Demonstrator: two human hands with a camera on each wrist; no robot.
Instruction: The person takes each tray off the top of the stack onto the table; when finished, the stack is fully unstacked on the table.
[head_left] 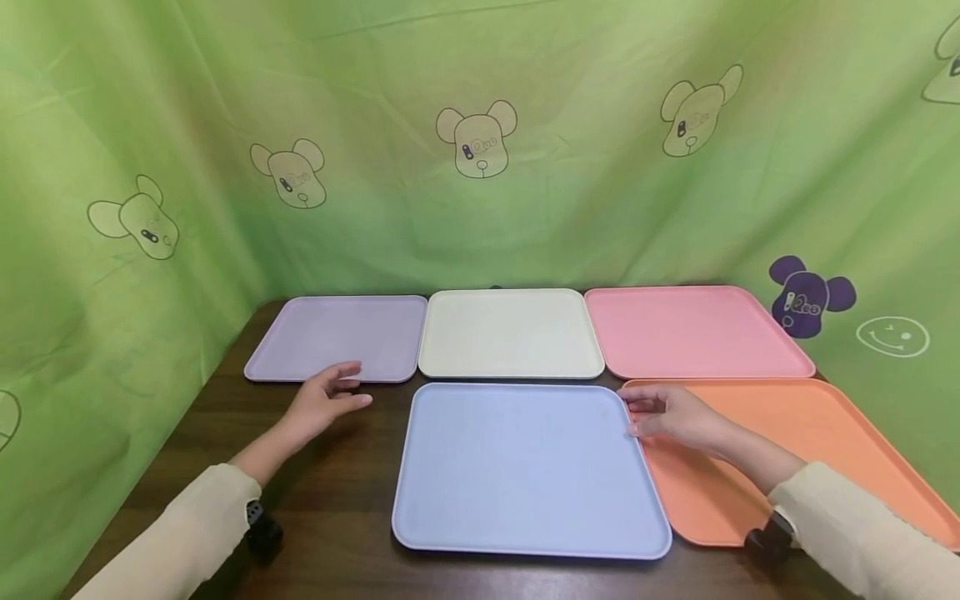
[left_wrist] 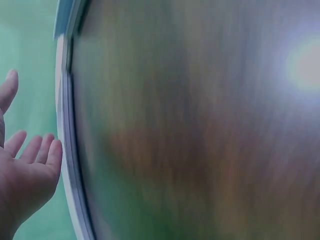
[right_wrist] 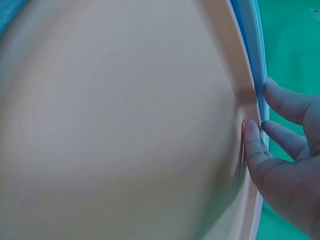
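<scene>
My right hand (head_left: 671, 415) is at the right rim of the light blue tray (head_left: 525, 467), near its far corner, where the orange tray (head_left: 750, 400) adjoins it. In the right wrist view, the thumb of this hand (right_wrist: 290, 150) touches the blue rim, and another fingertip lies at the orange tray's edge (right_wrist: 250, 205). Its fingers are loosely extended and grip neither tray. On the other side, my left hand (head_left: 322, 404) hovers over the dark table with fingers apart and nothing in them, close to the near edge of the purple tray (head_left: 345, 333).
Along the back stand the purple tray, a white tray (head_left: 510, 333) and a pink tray (head_left: 693, 329), side by side. Dark wood table (head_left: 337, 517) shows left of the blue tray. A green curtain (head_left: 375, 225) printed with cartoon heads encloses the back and sides.
</scene>
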